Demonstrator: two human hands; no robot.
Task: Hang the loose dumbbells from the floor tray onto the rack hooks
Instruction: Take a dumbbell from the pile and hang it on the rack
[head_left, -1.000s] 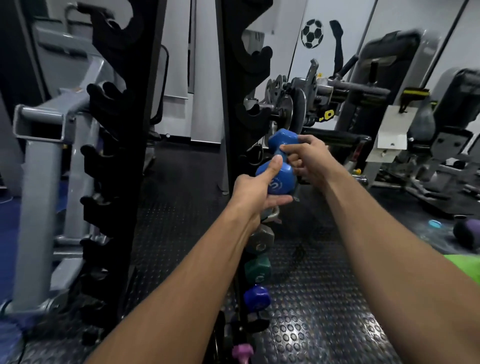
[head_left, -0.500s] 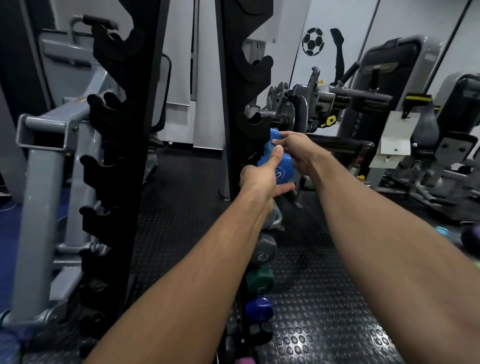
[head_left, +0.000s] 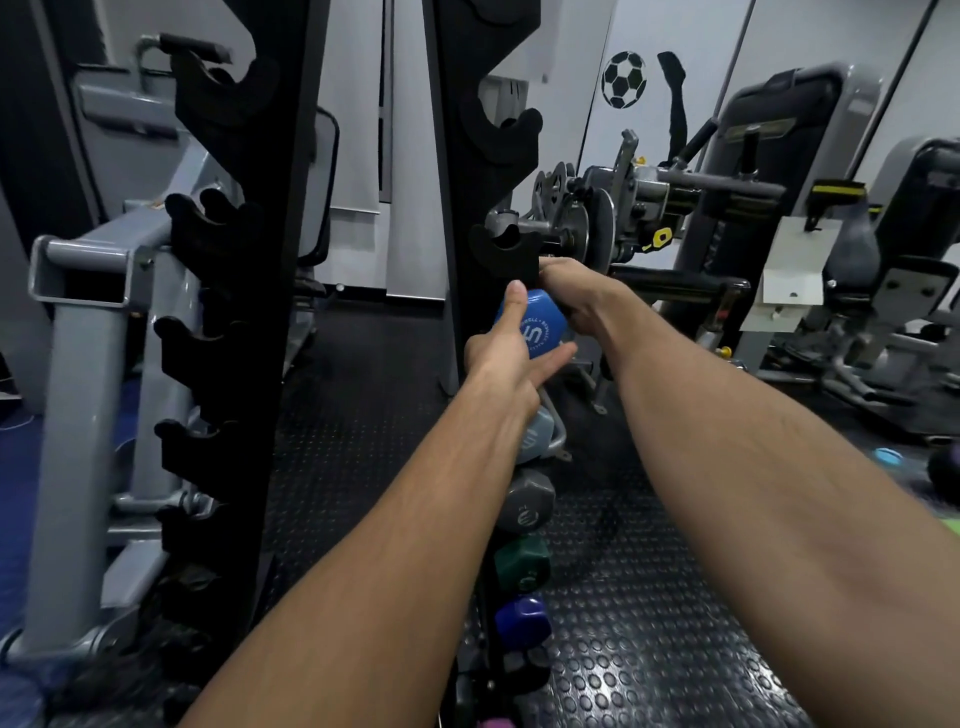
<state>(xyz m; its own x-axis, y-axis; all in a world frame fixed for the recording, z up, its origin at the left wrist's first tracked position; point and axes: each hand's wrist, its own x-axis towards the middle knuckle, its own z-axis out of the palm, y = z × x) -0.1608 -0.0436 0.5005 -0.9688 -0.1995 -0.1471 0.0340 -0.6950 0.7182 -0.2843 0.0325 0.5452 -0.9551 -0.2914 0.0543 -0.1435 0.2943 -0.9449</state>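
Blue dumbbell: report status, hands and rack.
Both hands on blue dumbbell: left hand at near head, right hand gripping behind. Dumbbell just under empty rack hook. Nothing blocking.

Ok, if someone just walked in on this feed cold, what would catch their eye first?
Probably the bright blue dumbbell dead centre, held by both hands against the black rack post: the left hand cups its near end, thumb up, while the right hand grips it further back, just under an empty hook. Next, the column of grey, green and purple dumbbells already hanging below it.
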